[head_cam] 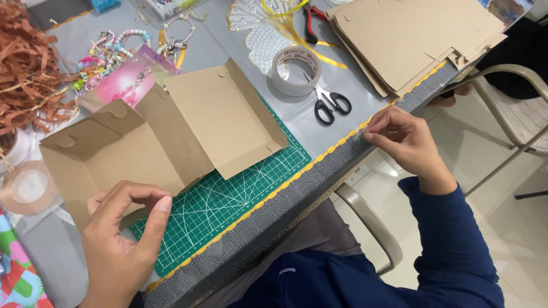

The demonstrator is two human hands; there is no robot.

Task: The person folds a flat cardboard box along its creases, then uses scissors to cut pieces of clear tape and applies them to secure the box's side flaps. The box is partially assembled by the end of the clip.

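Left hand (123,251) low at the near-left, thumb and forefinger pinched on the near edge of a half-folded brown cardboard box (142,142), grip pressed together on the card. Box lying open across the green cutting mat (240,194), 1 large flap tilted up toward the middle of the tabletop (319,122), side walls partly raised at the left.

Right hand (402,140) out at the tabletop's scalloped yellow edge trim (308,166), fingertips pressed together on a small clear scrap (358,134), too small to identify; well apart from the box.

Beyond the mat: roll of clear tape (295,69) with black-handled scissors (326,102) just beside it. Stack of flat brown card sheets (411,40) at the far right corner, red-handled pliers (311,23) near its left side. White pearl-studded piece (260,40) behind the tape. Bead strings and keyrings (108,54) on a pink card at the far left, shredded brown paper (25,68) heaped past them. Beige chair (514,114) on the pale floor to the right.
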